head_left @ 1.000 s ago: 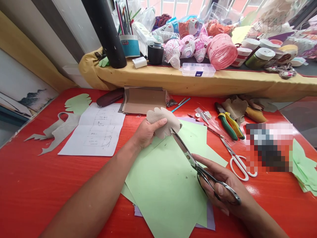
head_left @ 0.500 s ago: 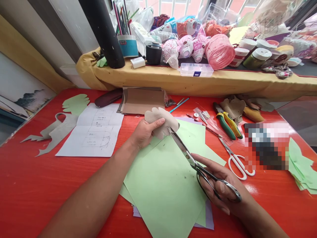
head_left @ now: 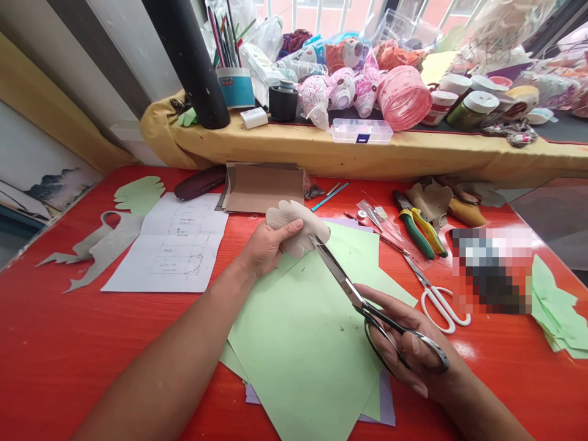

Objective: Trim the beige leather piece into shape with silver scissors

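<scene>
My left hand (head_left: 272,246) pinches a beige, scallop-edged piece of leather (head_left: 294,215) between thumb and fingers, above the papers. In my right hand (head_left: 404,343) is a pair of black-handled scissors (head_left: 340,277), with thumb and fingers through the loops. The blade tips meet the lower right edge of the leather. The blades look nearly closed. Beneath both hands lie green paper sheets (head_left: 305,361), stacked at angles over purple ones (head_left: 388,392). Tiny dark scraps dot the top sheet.
A sheet with drawn outlines (head_left: 138,263) and a leather offcut (head_left: 108,245) lie left. On the right are white-handled scissors (head_left: 443,306), pliers (head_left: 420,229) and green paper cutouts (head_left: 554,312). Brown sheets (head_left: 264,187) lie behind; a cluttered ledge (head_left: 275,144) runs along the back.
The scissor blades have drawn closer together at the leather's edge. Both hands keep nearly the same position, and the whole view has shifted slightly.
</scene>
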Action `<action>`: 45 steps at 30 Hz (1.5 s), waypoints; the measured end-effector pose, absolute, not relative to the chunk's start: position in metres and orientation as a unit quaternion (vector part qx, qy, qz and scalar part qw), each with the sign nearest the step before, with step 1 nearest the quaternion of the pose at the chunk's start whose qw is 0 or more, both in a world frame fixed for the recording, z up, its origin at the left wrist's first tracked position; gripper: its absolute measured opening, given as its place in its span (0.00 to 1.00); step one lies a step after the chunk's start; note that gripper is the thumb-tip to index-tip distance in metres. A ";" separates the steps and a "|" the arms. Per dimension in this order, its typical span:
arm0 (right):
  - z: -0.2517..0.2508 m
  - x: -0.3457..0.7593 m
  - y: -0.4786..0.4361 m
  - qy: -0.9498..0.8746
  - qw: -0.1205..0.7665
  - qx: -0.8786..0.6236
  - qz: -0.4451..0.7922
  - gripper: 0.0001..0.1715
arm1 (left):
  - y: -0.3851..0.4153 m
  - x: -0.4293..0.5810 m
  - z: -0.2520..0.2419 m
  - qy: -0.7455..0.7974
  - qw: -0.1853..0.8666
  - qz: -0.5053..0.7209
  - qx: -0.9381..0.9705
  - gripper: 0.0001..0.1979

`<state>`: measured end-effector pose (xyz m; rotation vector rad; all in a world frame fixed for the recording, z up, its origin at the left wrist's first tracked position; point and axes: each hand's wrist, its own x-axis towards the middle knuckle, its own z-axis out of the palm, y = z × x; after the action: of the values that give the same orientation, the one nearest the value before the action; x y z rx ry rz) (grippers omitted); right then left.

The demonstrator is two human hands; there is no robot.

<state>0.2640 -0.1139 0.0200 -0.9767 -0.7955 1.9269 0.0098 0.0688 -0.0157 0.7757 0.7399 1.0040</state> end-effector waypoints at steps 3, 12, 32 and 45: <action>0.018 0.264 -0.114 -0.318 0.410 -0.392 0.760 0.45 | 0.069 0.010 -0.016 0.339 0.742 0.456 0.356 0.18; 0.014 0.264 -0.117 -0.336 0.419 -0.386 0.750 0.44 | 0.067 0.011 -0.011 0.339 0.736 0.464 0.358 0.19; 0.019 0.263 -0.117 -0.325 0.436 -0.355 0.761 0.40 | 0.068 0.009 -0.014 0.335 0.739 0.455 0.367 0.15; 0.029 0.256 -0.120 -0.286 0.426 -0.376 0.772 0.32 | 0.069 0.010 -0.017 0.332 0.735 0.467 0.362 0.15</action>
<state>0.2561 -0.1199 0.0291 -0.9391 -0.7142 1.9282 0.0100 0.0690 -0.0166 0.7955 0.7300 1.0252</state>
